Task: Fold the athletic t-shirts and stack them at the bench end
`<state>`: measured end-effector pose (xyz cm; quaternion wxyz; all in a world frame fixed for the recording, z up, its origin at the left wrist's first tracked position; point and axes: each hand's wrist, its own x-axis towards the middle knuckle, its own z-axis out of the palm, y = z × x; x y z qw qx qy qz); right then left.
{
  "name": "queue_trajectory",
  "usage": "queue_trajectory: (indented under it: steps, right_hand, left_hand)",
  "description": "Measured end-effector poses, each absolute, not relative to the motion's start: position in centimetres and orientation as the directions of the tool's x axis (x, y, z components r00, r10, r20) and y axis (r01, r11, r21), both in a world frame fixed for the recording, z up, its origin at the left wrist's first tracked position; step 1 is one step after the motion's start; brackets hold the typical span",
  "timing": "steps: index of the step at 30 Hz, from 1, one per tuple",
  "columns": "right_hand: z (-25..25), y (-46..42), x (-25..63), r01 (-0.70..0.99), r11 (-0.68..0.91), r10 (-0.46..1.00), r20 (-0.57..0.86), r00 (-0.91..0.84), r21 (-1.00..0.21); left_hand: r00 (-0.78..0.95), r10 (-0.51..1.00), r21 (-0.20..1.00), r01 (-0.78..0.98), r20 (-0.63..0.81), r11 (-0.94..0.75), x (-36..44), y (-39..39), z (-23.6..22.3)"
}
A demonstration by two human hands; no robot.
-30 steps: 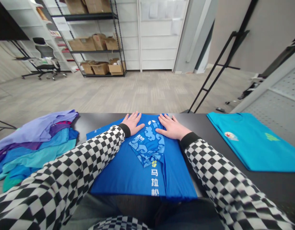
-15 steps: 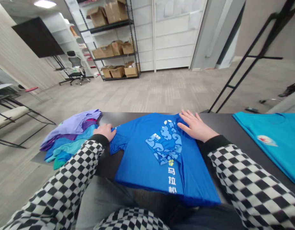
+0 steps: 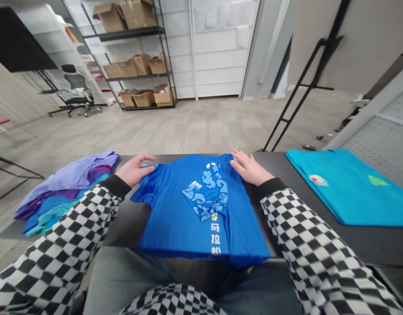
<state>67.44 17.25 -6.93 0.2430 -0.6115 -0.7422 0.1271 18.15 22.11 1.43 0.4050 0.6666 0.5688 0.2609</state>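
A royal-blue T-shirt [image 3: 175, 214] lies flat on the black table [image 3: 352, 245], printed with a pale blue cloud pattern [image 3: 206, 192] and white Chinese characters [image 3: 215, 238]. My left hand [image 3: 134, 170] is open, its fingertips at the shirt's upper left shoulder, just above the sleeve [image 3: 145, 192]. My right hand [image 3: 250, 168] rests open and flat on the upper right edge of the shirt. Both checkered sleeves cover the table's edges, and neither hand holds anything.
A stack of folded purple and teal shirts [image 3: 60, 197] sits to the left of the blue shirt. A turquoise T-shirt [image 3: 339, 188] lies flat to the right. Behind the table are a metal shelf with cardboard boxes [image 3: 132, 57] and an office chair [image 3: 75, 89].
My left hand has moved outward to the left, off the shirt's middle, and the left sleeve now shows. My right hand stays on the upper right. The view has swung right and back.
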Motion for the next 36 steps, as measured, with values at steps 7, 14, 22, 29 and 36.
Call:
queue_trajectory:
  steps: [7, 14, 22, 29, 36]
  right_hand:
    - [-7.4, 17.5, 68.3, 0.83, 0.185, 0.975, 0.207, -0.086, -0.527]
    - [-7.3, 17.4, 68.1, 0.842, 0.206, 0.973, 0.196, -0.122, -0.499]
    - [-5.4, 16.2, 66.6, 0.881, 0.279, 0.953, 0.223, -0.206, -0.381]
    - [-5.2, 15.7, 64.2, 0.939, 0.227, 0.965, 0.187, -0.182, -0.259]
    - [-5.6, 16.0, 64.8, 0.909, 0.243, 0.969, 0.13, -0.211, -0.338]
  left_hand:
    - [0.417, 0.857, 0.936, 0.301, -0.301, 0.182, 30.9, 21.6, 5.9]
    - [0.479, 0.805, 0.924, 0.317, -0.349, 0.212, 43.3, 21.4, 1.4]
    - [0.472, 0.874, 0.901, 0.422, -0.118, -0.106, 39.6, 24.4, -2.6]
    - [0.556, 0.814, 0.604, 0.594, 0.17, -0.532, 31.4, 28.8, -4.8]
    - [0.675, 0.704, 0.45, 0.57, 0.221, -0.688, 29.6, 31.7, -6.8]
